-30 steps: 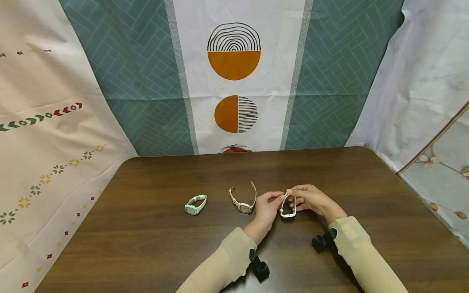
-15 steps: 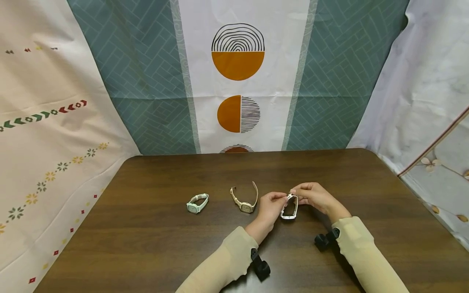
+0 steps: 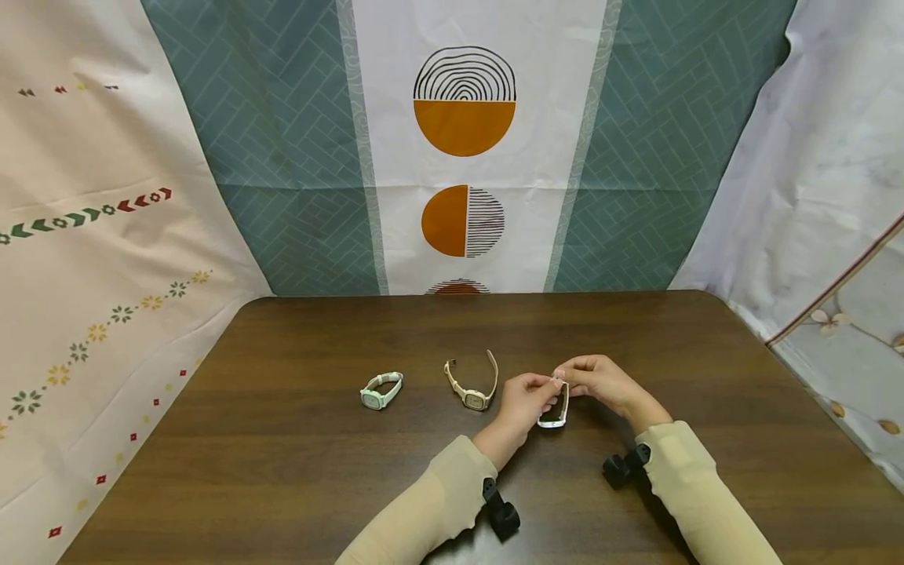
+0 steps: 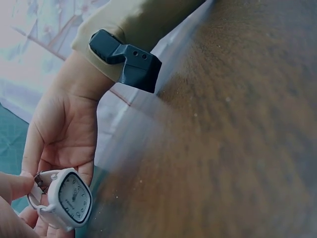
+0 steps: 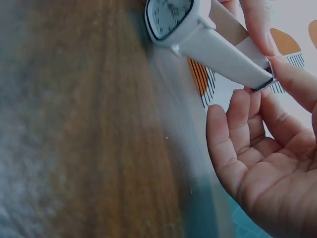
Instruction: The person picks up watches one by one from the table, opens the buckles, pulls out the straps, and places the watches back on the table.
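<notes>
Both hands meet at a white wristwatch (image 3: 552, 424), whose strap loops upward from the watch head. My left hand (image 3: 515, 408) pinches the strap near its buckle end. From the other side, my right hand (image 3: 603, 384) pinches the strap at its top with thumb and forefinger. The left wrist view shows the watch's squarish white dial (image 4: 75, 197) with dark numerals. In the right wrist view, the strap's buckle (image 5: 270, 79) sits between the fingertips of both hands. Whether the strap is fastened cannot be made out.
A beige wristwatch (image 3: 475, 399) lies with its strap unfastened just left of my left hand. Farther left is a pale mint wristwatch (image 3: 373, 399) with its strap looped closed. All stand on a brown wooden table (image 3: 282, 471), with patterned cloths hanging behind and beside it.
The watch in my hands has tilted and shifted slightly, and its loop now looks narrower. Both hands stay on the strap. The head view has shifted a little.
</notes>
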### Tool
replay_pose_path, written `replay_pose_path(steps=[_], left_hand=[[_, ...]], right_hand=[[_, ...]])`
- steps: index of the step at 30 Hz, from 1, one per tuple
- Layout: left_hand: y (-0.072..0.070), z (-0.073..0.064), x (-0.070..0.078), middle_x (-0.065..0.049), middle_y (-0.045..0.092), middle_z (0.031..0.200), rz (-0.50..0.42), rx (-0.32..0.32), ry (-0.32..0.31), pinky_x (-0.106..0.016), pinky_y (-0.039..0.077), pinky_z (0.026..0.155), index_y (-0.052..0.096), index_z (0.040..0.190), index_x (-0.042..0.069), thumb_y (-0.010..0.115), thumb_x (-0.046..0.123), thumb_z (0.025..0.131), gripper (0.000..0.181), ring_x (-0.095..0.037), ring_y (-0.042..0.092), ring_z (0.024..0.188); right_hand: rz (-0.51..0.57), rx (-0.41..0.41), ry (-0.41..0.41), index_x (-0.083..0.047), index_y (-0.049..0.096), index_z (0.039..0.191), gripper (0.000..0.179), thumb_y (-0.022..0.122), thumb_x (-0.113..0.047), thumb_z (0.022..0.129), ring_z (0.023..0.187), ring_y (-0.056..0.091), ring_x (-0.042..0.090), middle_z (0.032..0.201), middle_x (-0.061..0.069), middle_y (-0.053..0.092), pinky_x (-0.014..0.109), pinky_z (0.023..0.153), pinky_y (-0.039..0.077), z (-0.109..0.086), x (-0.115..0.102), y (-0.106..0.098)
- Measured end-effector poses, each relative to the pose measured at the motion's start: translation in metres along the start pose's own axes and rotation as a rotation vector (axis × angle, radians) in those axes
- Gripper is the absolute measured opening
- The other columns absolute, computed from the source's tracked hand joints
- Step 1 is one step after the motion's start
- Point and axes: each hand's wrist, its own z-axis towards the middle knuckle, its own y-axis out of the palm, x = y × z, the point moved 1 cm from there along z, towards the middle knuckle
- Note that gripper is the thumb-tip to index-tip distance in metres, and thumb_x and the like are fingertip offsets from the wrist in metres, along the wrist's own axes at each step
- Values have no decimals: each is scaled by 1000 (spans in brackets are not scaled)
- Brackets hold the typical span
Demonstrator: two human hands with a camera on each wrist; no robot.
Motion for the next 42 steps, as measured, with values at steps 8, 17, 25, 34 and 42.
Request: replay_pose_path(steps=[8,17,25,34,42], left_hand=[[0,0,1,-16,72,84,0,5,-42,-20,53,59,65,93,-5,64,10,90,15,-7,62,62],[-1,3,-3,-18,71,84,-59,-3,-100,-20,55,61,65,94,-7,62,7,91,15,-7,63,61],[-3,4,-6,-22,71,83,-62,-11,-129,-21,55,61,66,95,-12,63,6,90,19,-7,62,60],[-2,2,-5,-20,71,83,-53,-32,-139,-22,56,62,66,94,-8,63,8,90,17,-7,63,61],[-1,2,-4,-19,71,80,-63,0,-128,-24,57,63,65,92,-7,64,7,89,14,-8,63,61]], right_hand=[[22,-7,15,23,51,112,39,53,-12,97,79,63,9,86,-5,66,25,75,54,2,3,4],[109,27,140,5,57,104,24,52,-18,98,78,63,9,85,-2,63,25,76,54,5,6,6],[98,-46,160,6,62,104,25,55,-16,95,76,63,10,84,-3,66,26,75,53,6,6,4],[127,-107,145,-10,67,92,16,52,-12,97,78,62,10,85,-5,67,25,77,52,4,8,2],[162,-88,148,-12,66,90,18,50,-12,98,78,61,8,84,-5,65,24,76,52,5,6,3]])
